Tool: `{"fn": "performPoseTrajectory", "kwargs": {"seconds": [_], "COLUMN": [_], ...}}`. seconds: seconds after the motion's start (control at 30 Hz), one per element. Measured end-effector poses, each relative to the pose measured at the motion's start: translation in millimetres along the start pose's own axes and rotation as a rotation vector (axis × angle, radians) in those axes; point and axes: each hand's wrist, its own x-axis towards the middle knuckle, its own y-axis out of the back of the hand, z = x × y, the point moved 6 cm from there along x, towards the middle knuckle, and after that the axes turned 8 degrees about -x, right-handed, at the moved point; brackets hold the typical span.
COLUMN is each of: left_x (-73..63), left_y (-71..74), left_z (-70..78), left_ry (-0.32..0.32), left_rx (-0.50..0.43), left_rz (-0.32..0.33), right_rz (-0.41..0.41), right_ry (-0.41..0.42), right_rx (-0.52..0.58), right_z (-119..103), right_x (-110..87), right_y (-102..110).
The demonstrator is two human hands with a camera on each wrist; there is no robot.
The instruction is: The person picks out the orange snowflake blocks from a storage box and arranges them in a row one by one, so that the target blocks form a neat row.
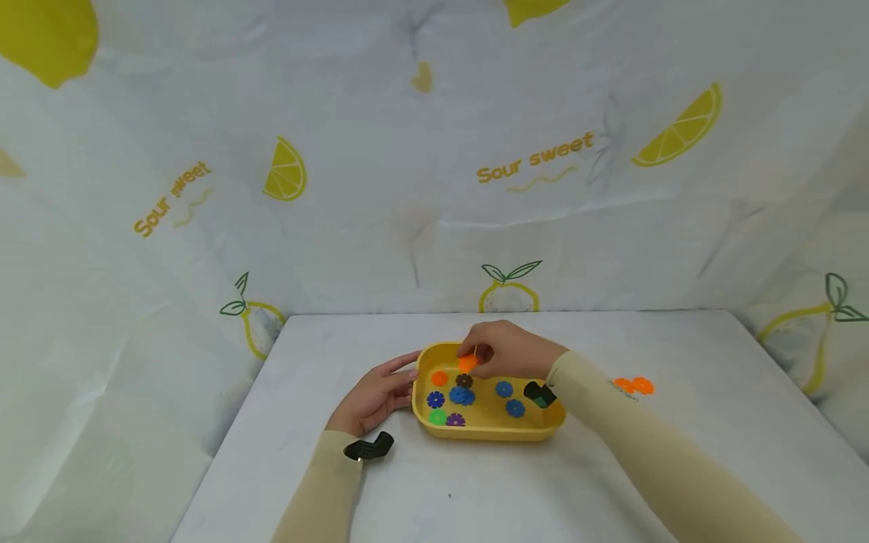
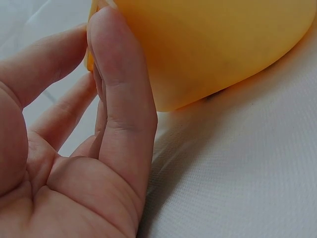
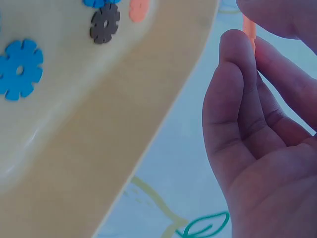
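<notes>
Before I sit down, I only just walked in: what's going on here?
A person's right hand pinches an orange piece at the far side of the yellow tray, and the left hand grips its left end. Flower-shaped pieces in several colours lie inside, and more orange pieces lie on the table to the right.

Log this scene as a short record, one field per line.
Left hand: the left hand holds the left end of the yellow tray
Right hand: the right hand pinches an orange disc over the tray
In tray: notched discs, including orange, brown, dark blue, lighter blue, green, purple
Outside tray: two orange pieces by the right sleeve
Surface: white table
Backdrop: lemon-print cloth
</notes>
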Motion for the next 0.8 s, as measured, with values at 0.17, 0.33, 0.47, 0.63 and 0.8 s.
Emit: {"fn": "performPoseTrajectory", "kwargs": {"seconds": [0.17,0.33,0.47,0.63,0.8], "left_x": [0.0,1.2,1.8,1.6,2.1], "left_y": [1.0,2.0,3.2,2.9,1.5], "left_z": [-1.8,-3.2,-3.9,-3.8,-4.1], "left_ry": [-0.005,-0.002,-0.004,-0.006,0.000], "left_rx": [0.009,0.012,0.010,0.008,0.006], "left_rz": [0.009,0.022,0.013,0.005,0.007], "right_rz": [0.073,0.125,0.177,0.249,0.315], "right_ry": [-0.025,-0.076,-0.113,-0.131,-0.210], "right_rx": [0.038,0.080,0.089,0.098,0.091], "right_z": [15,34,49,65,84], "right_x": [-21.3,-42.6,-59.7,-84.6,-112.5], "right_y": [11,14,17,23,27]}}
